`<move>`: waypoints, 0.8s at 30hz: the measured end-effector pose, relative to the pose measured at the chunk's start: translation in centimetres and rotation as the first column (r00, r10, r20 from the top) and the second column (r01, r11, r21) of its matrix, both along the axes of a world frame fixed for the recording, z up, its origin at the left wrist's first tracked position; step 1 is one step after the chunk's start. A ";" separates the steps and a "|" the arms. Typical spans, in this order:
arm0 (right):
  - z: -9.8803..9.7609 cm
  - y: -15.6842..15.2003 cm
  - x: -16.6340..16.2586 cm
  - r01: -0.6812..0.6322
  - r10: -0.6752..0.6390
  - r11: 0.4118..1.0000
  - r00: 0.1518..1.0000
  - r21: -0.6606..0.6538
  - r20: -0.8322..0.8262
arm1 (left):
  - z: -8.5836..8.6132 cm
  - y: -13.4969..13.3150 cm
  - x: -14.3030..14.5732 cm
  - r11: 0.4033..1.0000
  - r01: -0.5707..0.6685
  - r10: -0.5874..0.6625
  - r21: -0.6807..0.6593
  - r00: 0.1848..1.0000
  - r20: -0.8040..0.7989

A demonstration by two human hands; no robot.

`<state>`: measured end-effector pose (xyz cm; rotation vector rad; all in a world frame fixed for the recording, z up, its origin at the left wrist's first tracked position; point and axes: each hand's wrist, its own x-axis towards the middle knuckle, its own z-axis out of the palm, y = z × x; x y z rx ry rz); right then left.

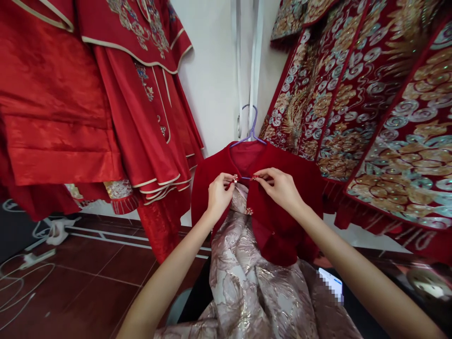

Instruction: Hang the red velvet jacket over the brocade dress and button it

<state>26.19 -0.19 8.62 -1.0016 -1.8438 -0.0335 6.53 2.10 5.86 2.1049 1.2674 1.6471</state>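
Observation:
A dark red velvet jacket (282, 221) hangs on a purple hanger (251, 127) in front of me. My left hand (219, 194) pinches the left collar edge at a small pearl button (235, 178). My right hand (278, 186) pinches the right collar edge opposite it, fingers closed on the fabric. The two edges are a little apart at the neck. Below the jacket falls a pale pink brocade skirt (247, 282). A second small button (249, 211) shows lower on the jacket front.
Red embroidered garments (106, 94) hang at the left; heavily beaded red and gold robes (370, 103) hang at the right. A white wall (215, 70) is behind. Cables and a power strip (42, 245) lie on the dark red tile floor (95, 282).

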 end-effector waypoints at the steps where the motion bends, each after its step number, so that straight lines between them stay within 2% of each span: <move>1: 0.1 -0.1 -0.2 -0.012 0.012 1.000 1.000 -0.008 -0.007 | 0.1 -0.1 -0.1 1.000 0.016 -0.015 -0.008 0.999 0.035; 7: 0.7 -0.4 -1.6 -0.159 0.157 0.987 0.985 -0.028 -0.069 | 1.2 -0.6 0.8 0.998 0.063 -0.065 0.020 0.992 0.110; 12: 0.7 -0.5 -2.2 -0.110 0.108 0.994 0.990 -0.021 -0.093 | 1.8 -0.8 1.3 0.995 0.093 -0.095 0.023 0.990 0.103; 16: 0.6 -0.2 -2.3 -0.092 0.090 0.996 0.990 -0.016 -0.105 | 2.2 -0.8 1.0 0.995 0.103 -0.103 -0.003 0.995 -0.003; 21: 0.6 0.3 -2.5 -0.045 0.046 0.999 0.994 0.014 -0.095 | 2.8 -0.4 0.4 0.992 0.117 -0.106 0.049 0.975 -0.193; 24: 0.7 0.4 -2.5 -0.056 0.054 0.998 0.994 -0.015 -0.092 | 3.1 -0.3 0.3 0.992 0.113 -0.093 0.063 0.963 -0.253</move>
